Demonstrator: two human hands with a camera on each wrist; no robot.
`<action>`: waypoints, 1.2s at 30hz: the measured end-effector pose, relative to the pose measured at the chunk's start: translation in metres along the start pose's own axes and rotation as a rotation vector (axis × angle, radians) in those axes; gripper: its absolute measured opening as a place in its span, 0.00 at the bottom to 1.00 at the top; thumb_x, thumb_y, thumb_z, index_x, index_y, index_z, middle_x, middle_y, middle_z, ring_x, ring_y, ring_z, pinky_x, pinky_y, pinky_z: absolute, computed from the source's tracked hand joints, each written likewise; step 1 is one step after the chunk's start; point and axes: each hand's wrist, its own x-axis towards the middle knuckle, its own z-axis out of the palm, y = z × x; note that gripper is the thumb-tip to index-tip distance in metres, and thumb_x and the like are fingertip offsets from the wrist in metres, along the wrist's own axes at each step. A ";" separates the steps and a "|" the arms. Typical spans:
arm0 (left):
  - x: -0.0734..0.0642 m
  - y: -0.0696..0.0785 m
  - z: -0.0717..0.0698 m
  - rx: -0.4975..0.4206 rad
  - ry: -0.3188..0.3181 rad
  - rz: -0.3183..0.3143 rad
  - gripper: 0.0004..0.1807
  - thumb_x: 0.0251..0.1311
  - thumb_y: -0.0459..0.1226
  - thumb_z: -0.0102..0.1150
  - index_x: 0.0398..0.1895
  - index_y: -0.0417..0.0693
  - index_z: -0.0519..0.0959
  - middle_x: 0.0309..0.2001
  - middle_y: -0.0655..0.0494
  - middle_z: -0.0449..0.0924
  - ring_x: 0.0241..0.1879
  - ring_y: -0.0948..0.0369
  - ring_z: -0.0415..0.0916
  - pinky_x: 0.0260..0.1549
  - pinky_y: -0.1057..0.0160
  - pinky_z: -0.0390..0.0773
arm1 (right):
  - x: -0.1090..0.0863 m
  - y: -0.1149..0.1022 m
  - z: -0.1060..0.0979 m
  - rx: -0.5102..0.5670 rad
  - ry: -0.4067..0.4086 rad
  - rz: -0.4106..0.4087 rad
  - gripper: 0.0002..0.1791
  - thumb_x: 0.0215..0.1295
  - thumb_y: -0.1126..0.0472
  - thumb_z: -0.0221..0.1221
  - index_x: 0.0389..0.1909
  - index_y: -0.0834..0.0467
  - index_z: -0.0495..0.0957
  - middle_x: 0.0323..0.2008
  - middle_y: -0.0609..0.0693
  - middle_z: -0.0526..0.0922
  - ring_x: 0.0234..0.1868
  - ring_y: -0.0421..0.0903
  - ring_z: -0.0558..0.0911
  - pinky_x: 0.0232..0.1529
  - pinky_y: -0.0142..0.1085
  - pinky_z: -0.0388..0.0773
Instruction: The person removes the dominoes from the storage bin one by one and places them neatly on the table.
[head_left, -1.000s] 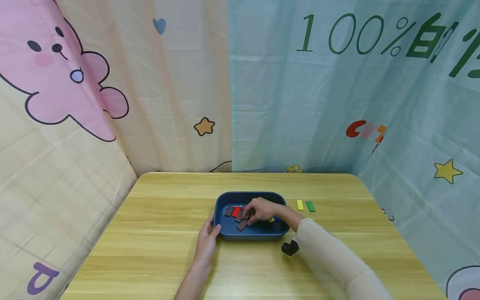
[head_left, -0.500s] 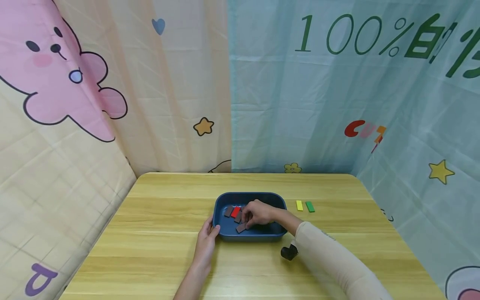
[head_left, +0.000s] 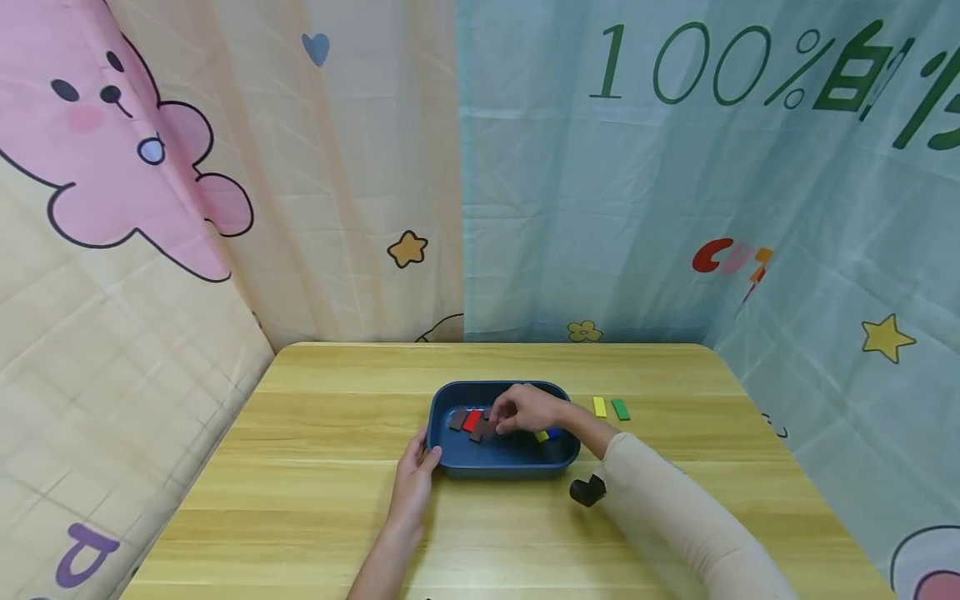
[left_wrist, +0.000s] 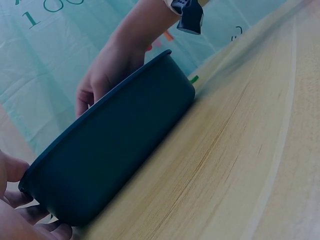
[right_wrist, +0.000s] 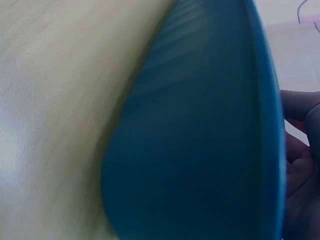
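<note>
A dark blue tray (head_left: 510, 472) stands on the table. My left hand (head_left: 414, 477) grips its left end, thumb at the rim and fingers against the outer wall, as the left wrist view also shows. My right hand (head_left: 529, 408) is inside the tray, thumb and fingertips pinching a brown tile (head_left: 490, 427), partly hidden by them. Just left of it lie a red tile (head_left: 472, 421) and more brown tiles (head_left: 458, 419). Under the right wrist, a yellow tile (head_left: 542, 436) and a blue tile (head_left: 553, 433) show. In the right wrist view the tray wall (right_wrist: 195, 135) hides the tiles.
On the table (head_left: 322, 433), right of the tray, lie another yellow tile (head_left: 599, 407) and a green tile (head_left: 620, 409). A black device (head_left: 587, 491) sits at my right wrist. Printed curtains (head_left: 360, 167) hang behind the table and at both sides.
My right hand has risen slightly towards the tray's far side. The brown tile that lay near the front has moved with its fingertips, away from the front wall. My left hand stays put.
</note>
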 end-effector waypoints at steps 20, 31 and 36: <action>-0.001 -0.002 -0.002 -0.020 -0.005 -0.010 0.30 0.80 0.32 0.44 0.80 0.33 0.54 0.79 0.34 0.51 0.78 0.41 0.46 0.75 0.42 0.49 | -0.033 0.005 -0.030 0.060 0.162 0.031 0.02 0.70 0.64 0.66 0.38 0.59 0.83 0.31 0.44 0.83 0.32 0.41 0.80 0.37 0.37 0.80; 0.000 -0.003 -0.002 -0.012 -0.001 -0.005 0.30 0.80 0.33 0.45 0.80 0.32 0.54 0.79 0.34 0.51 0.78 0.40 0.47 0.75 0.41 0.49 | -0.055 0.013 -0.046 0.062 0.235 0.067 0.04 0.70 0.62 0.65 0.40 0.59 0.84 0.34 0.45 0.84 0.35 0.43 0.82 0.39 0.41 0.80; 0.000 -0.003 -0.003 -0.014 -0.002 -0.007 0.30 0.80 0.32 0.45 0.80 0.32 0.54 0.79 0.34 0.51 0.78 0.40 0.47 0.75 0.41 0.49 | -0.065 0.020 -0.050 0.070 0.278 0.115 0.06 0.71 0.61 0.65 0.43 0.60 0.84 0.36 0.45 0.85 0.36 0.43 0.82 0.41 0.41 0.80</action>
